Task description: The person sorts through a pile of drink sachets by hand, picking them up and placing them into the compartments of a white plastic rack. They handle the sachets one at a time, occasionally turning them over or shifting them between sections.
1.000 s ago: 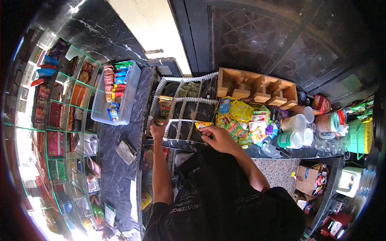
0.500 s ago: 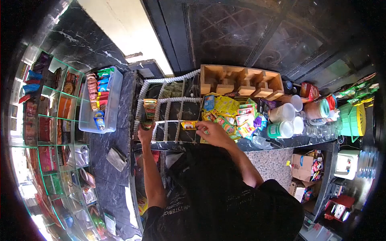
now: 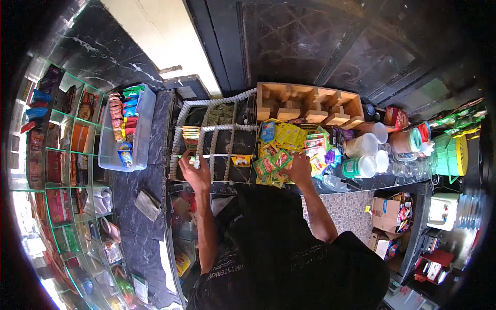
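Note:
A divided rack (image 3: 244, 127) wrapped in white cord lies before me on the dark counter. My left hand (image 3: 197, 173) is at its front left compartment, its fingers closed round a small whitish-green sachet (image 3: 194, 161). Behind that hand stands a row of orange-and-white sachets (image 3: 191, 133). A yellow-and-red sachet (image 3: 242, 160) lies in the front right compartment. My right hand (image 3: 299, 170) is over the heap of yellow sachets (image 3: 289, 135), with its fingers closed at the edge of a green-and-red sachet (image 3: 282, 158). The fingertips are partly hidden.
Behind the heap stands a wooden box with compartments (image 3: 268, 111). Plastic jars (image 3: 361, 144) and a green basket (image 3: 448, 155) are to the right. At left are a clear tub of sachets (image 3: 147, 129) and glass shelves (image 3: 77, 155). Cardboard boxes (image 3: 385, 214) sit below the counter.
My right hand has left the yellow-and-red sachet and moved right to the heap, where green-and-red sachets now lie farther forward. My left hand has shifted slightly right and turned, showing a whitish-green sachet.

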`<state>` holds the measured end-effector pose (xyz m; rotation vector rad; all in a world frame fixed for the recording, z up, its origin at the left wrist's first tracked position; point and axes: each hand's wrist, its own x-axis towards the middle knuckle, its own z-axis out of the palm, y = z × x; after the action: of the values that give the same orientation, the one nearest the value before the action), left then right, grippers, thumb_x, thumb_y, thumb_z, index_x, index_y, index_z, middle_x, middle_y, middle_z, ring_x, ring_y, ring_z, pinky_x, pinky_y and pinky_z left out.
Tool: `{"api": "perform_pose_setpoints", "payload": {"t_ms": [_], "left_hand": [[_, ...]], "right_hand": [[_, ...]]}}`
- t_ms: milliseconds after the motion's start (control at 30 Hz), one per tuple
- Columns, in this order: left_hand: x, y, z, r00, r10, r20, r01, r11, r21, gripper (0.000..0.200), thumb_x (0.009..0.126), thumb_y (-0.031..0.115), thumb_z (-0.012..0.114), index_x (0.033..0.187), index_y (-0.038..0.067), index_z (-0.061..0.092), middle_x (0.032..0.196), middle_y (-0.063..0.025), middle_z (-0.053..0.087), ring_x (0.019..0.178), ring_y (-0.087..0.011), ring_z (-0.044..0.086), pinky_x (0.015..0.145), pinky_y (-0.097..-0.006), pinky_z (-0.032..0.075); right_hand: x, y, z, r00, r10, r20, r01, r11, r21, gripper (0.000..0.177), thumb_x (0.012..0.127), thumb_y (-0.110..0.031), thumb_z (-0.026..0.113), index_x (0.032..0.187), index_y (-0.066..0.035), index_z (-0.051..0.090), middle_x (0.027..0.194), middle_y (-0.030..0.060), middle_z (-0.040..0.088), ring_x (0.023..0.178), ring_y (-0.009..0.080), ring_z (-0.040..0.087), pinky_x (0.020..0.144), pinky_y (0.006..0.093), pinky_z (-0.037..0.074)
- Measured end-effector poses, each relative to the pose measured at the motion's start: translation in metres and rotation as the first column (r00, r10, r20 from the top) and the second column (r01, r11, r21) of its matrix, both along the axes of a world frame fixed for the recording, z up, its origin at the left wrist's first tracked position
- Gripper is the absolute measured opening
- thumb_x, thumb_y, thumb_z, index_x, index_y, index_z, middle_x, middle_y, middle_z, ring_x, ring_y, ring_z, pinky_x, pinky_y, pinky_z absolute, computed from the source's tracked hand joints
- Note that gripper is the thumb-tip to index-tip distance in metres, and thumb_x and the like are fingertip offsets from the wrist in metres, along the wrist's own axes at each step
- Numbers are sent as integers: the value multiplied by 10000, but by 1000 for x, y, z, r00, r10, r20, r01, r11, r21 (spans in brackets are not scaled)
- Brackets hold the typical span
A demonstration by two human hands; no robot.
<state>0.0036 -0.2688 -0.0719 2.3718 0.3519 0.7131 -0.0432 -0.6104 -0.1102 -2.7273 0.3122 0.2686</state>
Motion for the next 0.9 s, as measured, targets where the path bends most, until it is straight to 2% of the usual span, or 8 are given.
{"api": "perform_pose_setpoints", "payload": {"t_ms": [100, 267, 400, 467, 600, 667, 833, 900], "left_hand": [[1, -20, 20, 991, -130, 27, 133, 976, -171, 358, 877, 45, 679, 1218, 8, 577, 1098, -162, 605, 993, -301, 629, 795, -417, 510], [-3, -61, 35, 960, -278, -22, 249, 888, -386, 348, 901, 72, 694, 1225, 24, 576, 1049, -130, 643, 878, -245, 660, 708, -378, 535], [-7, -86, 31, 812, -578, -76, 483, 740, -468, 389, 934, 123, 690, 1276, 5, 546, 1071, -135, 677, 880, -230, 673, 742, -372, 557], [-9, -97, 37, 745, -660, -99, 558, 697, -451, 397, 956, 146, 676, 1297, -1, 535, 1088, -140, 683, 899, -225, 676, 765, -371, 562], [-9, -101, 26, 670, -742, 29, 477, 400, -783, 336, 1050, 185, 553, 1320, -14, 543, 1094, -112, 702, 959, -186, 681, 857, -356, 551], [-6, -93, 32, 751, -645, 143, 263, 93, -960, 301, 1055, 184, 542, 1278, -13, 589, 1098, -90, 705, 971, -146, 676, 873, -328, 547], [-1, -74, 41, 820, -561, 115, 182, 66, -981, 280, 1067, 169, 506, 1230, -24, 625, 1101, -89, 706, 947, -161, 697, 840, -316, 568], [-4, -73, 51, 827, -552, 105, 158, 49, -986, 282, 1068, 169, 502, 1237, -24, 619, 1107, -90, 703, 960, -163, 694, 842, -314, 567]], "right_hand": [[-1, -8, -6, 995, -78, 59, 75, 996, 52, 696, 662, -433, 908, 1157, -36, 623, 1135, 204, 642, 1056, 406, 619, 870, 499, 529], [9, -15, -7, 987, -155, 40, 120, 879, 462, 493, 756, -351, 878, 1024, -36, 610, 838, 118, 689, 756, 260, 671, 727, 391, 530], [28, 1, 37, 988, -151, -40, 147, 808, 570, 383, 847, -294, 823, 994, -26, 592, 828, 77, 681, 797, 167, 670, 692, 314, 510], [33, 16, 42, 978, -198, -64, 143, 418, 897, 286, 929, -233, 748, 999, -13, 579, 793, 38, 656, 788, 113, 649, 670, 274, 492], [30, 48, 83, 982, -145, -119, 149, 222, 963, 232, 980, -210, 686, 1029, 5, 613, 792, 30, 668, 759, 113, 650, 650, 259, 485], [29, 54, 76, 995, -30, -96, 99, 152, 983, 178, 998, -217, 659, 1056, -50, 640, 899, 26, 707, 753, 69, 638, 599, 217, 466], [33, 58, 60, 969, -183, 168, -66, 462, 885, 243, 1008, -196, 627, 1138, 7, 659, 923, 66, 729, 720, 95, 649, 607, 277, 504], [30, 63, 95, 886, -248, 392, -134, 673, 727, 241, 1009, -144, 584, 1200, -9, 640, 1083, 118, 717, 888, 193, 692, 737, 350, 543]]}}
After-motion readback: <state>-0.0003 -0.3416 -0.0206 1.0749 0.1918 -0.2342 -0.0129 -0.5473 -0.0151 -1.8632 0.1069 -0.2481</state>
